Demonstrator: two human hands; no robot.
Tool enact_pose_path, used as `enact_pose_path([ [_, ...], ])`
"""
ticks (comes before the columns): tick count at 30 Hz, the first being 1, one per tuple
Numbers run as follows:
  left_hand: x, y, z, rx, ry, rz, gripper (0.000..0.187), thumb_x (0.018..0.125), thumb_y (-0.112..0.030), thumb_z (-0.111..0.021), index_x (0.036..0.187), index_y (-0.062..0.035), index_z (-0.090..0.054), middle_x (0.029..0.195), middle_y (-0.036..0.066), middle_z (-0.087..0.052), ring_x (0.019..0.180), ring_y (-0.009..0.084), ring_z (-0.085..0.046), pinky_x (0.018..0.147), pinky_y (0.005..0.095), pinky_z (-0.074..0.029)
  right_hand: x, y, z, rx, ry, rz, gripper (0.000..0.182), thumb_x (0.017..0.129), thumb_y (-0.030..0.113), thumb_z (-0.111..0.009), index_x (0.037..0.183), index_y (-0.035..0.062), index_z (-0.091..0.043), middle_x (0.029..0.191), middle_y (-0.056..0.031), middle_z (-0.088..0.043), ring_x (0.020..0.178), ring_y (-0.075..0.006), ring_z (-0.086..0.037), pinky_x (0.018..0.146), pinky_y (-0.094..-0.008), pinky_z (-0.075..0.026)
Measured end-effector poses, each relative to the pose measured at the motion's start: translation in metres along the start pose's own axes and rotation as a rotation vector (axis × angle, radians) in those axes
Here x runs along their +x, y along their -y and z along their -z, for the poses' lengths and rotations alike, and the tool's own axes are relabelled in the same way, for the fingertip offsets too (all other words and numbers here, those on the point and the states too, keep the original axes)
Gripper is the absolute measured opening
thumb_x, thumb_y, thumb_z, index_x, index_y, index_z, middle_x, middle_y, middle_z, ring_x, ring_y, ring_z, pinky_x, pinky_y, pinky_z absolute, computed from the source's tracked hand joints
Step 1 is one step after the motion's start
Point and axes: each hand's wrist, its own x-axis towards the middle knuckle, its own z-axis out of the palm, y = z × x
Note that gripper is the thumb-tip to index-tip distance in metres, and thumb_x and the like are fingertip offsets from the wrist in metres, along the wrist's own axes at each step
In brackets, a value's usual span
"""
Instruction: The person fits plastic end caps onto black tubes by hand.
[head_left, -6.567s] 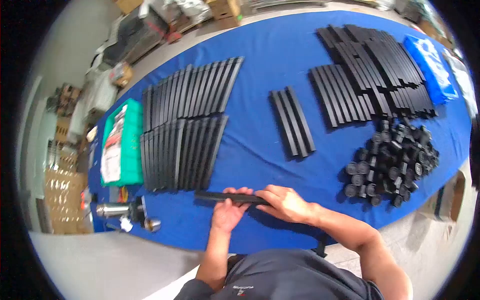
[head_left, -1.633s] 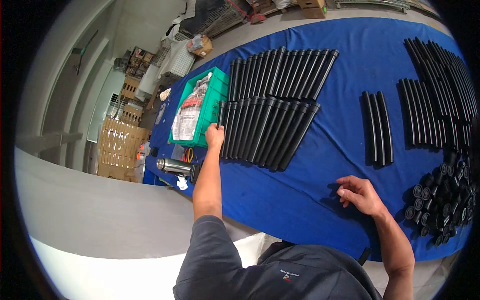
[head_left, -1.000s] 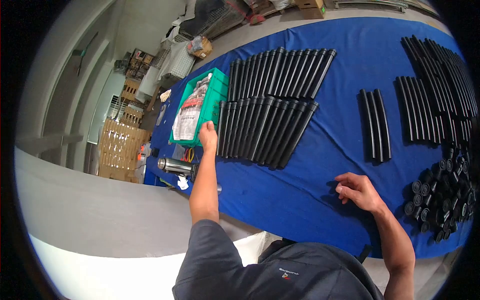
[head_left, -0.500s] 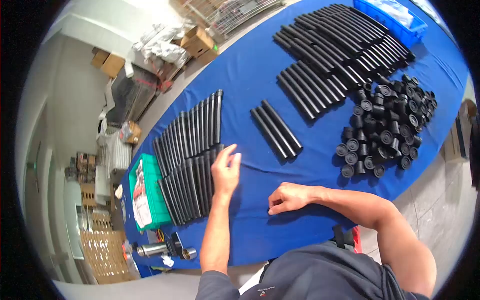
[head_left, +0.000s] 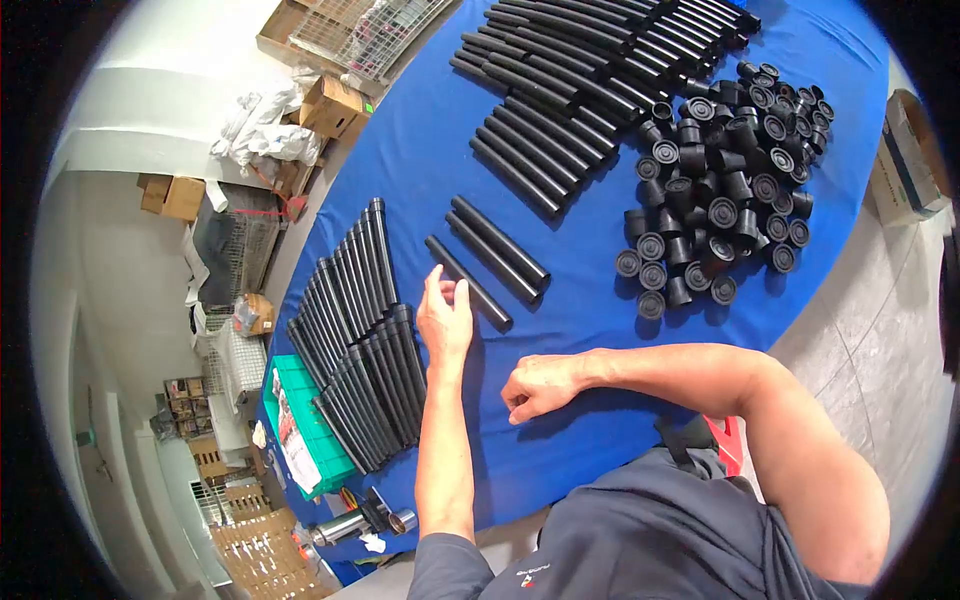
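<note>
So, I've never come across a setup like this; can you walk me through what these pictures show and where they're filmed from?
There is no machine here: a person works with two bare hands. Every picture comes from one camera worn on the head, looking forward and down.

A blue cloth covers the table. On it lie black tubes with wider ends in two rows, plain black tubes, a heap of round black caps and a green crate.

The left hand is at the nearest of three separate tubes; whether it touches is unclear. The right hand is curled over the cloth, with nothing visible in it.
</note>
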Motion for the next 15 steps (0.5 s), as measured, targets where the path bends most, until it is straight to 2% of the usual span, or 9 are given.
enact_pose_path([
  [1,0.002,-0.005,0.005,0.08,0.009,0.088,0.056,0.094,-0.033,-0.071,0.14,-0.0031,-0.056,0.087,0.015,-0.074,0.076,0.0296,-0.073,0.074,0.0411,-0.057,0.001,0.001,-0.001,-0.01,0.008,-0.001,0.034,0.087,0.034,-0.071,0.088,0.0006,-0.074,0.083,-0.0185,-0.073,0.08,-0.0359,-0.072,0.075,-0.0467,-0.054],
  [4,0.01,0.012,-0.003,0.221,0.079,0.169,0.057,0.091,-0.037,-0.071,0.14,-0.01,-0.058,0.09,0.018,-0.074,0.082,0.0329,-0.074,0.078,0.0435,-0.057,0.001,-0.002,-0.002,0.007,0.001,0.019,0.034,0.087,0.034,-0.07,0.087,0.0003,-0.073,0.082,-0.0187,-0.073,0.081,-0.0365,-0.072,0.075,-0.047,-0.054],
  [5,0.011,0.023,-0.01,0.211,0.03,0.109,0.055,0.09,-0.039,-0.069,0.138,-0.0151,-0.06,0.094,0.022,-0.075,0.09,0.0377,-0.074,0.083,0.0464,-0.056,0.0,-0.001,-0.001,0.016,-0.007,0.025,0.034,0.088,0.034,-0.071,0.086,0.0001,-0.073,0.08,-0.0191,-0.072,0.078,-0.0368,-0.071,0.072,-0.0475,-0.053],
  [6,0.01,0.025,-0.011,0.137,0.048,0.137,0.051,0.09,-0.038,-0.067,0.136,-0.0148,-0.063,0.098,0.024,-0.075,0.096,0.0411,-0.073,0.087,0.0488,-0.055,0.0,-0.001,-0.001,0.017,0.004,0.026,0.034,0.088,0.034,-0.071,0.086,0.0001,-0.072,0.079,-0.0192,-0.072,0.077,-0.037,-0.07,0.071,-0.0477,-0.053],
  [8,0.004,0.013,-0.001,0.132,0.112,0.226,0.05,0.09,-0.038,-0.067,0.134,-0.0142,-0.064,0.098,0.023,-0.074,0.096,0.0407,-0.073,0.088,0.0479,-0.055,0.0,0.0,0.001,0.021,0.017,0.024,0.035,0.088,0.035,-0.071,0.085,0.0002,-0.072,0.077,-0.0193,-0.071,0.074,-0.0376,-0.069,0.069,-0.0481,-0.052],
  [12,-0.036,0.015,0.005,0.129,0.106,0.165,0.047,0.09,-0.033,-0.069,0.132,-0.0131,-0.066,0.084,0.018,-0.073,0.081,0.0344,-0.074,0.074,0.0443,-0.056,-0.001,0.006,0.007,0.068,0.216,-0.003,0.038,0.089,0.037,-0.072,0.078,0.0005,-0.071,0.072,-0.0186,-0.068,0.065,-0.0314,-0.066,0.065,-0.0461,-0.049],
  [13,-0.047,0.009,0.007,0.111,0.085,0.135,0.046,0.09,-0.032,-0.069,0.132,-0.0129,-0.066,0.078,0.016,-0.071,0.072,0.031,-0.072,0.069,0.0418,-0.055,-0.001,0.007,0.004,0.123,0.279,-0.002,0.04,0.089,0.038,-0.072,0.075,0.0006,-0.071,0.068,-0.0151,-0.068,0.062,-0.0255,-0.064,0.063,-0.0439,-0.048],
  [14,-0.06,0.003,0.013,0.055,0.167,0.239,0.046,0.089,-0.034,-0.069,0.132,-0.016,-0.066,0.092,0.021,-0.074,0.089,0.0416,-0.072,0.078,0.0499,-0.056,-0.001,0.007,0.0,0.157,0.353,-0.008,0.041,0.09,0.038,-0.072,0.075,0.0007,-0.071,0.067,-0.0136,-0.067,0.062,-0.0242,-0.063,0.063,-0.0432,-0.048],
  [15,-0.068,-0.005,0.018,0.051,0.197,0.27,0.048,0.09,-0.035,-0.07,0.134,-0.0169,-0.065,0.091,0.02,-0.074,0.086,0.0403,-0.072,0.076,0.0489,-0.056,0.0,0.007,-0.006,0.193,0.429,-0.014,0.041,0.09,0.039,-0.072,0.075,0.0007,-0.072,0.065,-0.0121,-0.067,0.061,-0.0229,-0.063,0.062,-0.0426,-0.048],
])
